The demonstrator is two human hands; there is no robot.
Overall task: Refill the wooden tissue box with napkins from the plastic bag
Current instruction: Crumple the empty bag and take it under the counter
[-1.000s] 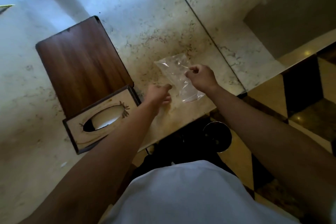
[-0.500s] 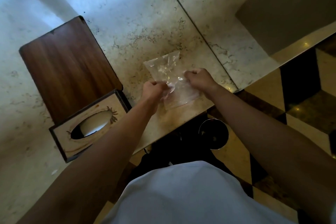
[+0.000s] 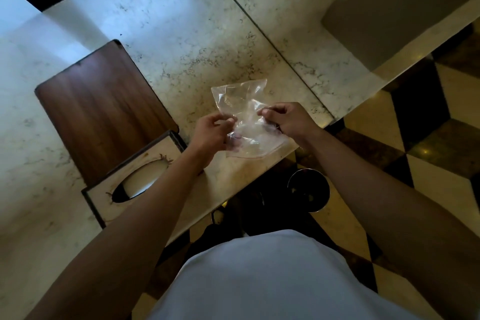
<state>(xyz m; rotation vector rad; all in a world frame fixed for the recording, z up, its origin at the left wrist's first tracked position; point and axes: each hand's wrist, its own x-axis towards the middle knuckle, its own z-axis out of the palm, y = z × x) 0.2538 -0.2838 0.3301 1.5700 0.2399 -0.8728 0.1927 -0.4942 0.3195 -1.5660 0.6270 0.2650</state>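
A clear plastic bag [image 3: 242,104] is held a little above the marble counter near its front edge. It looks empty and see-through. My left hand [image 3: 211,135] pinches its left side and my right hand [image 3: 288,119] pinches its right side. The wooden tissue box [image 3: 104,109] stands to the left, with its dark wood side facing up and its pale front panel [image 3: 130,184] toward me. White napkin paper shows through the oval slot in that panel. My left forearm crosses the panel's right end.
The marble counter [image 3: 181,41] runs far and left, with a seam toward a second slab at the right. A beige block [image 3: 397,2] stands at the far right. Below the counter edge a round dark bin [image 3: 307,189] sits on the chequered floor.
My left hand moved from the counter to the bag and took hold of its left side. The bag has been lifted and spread between both hands.
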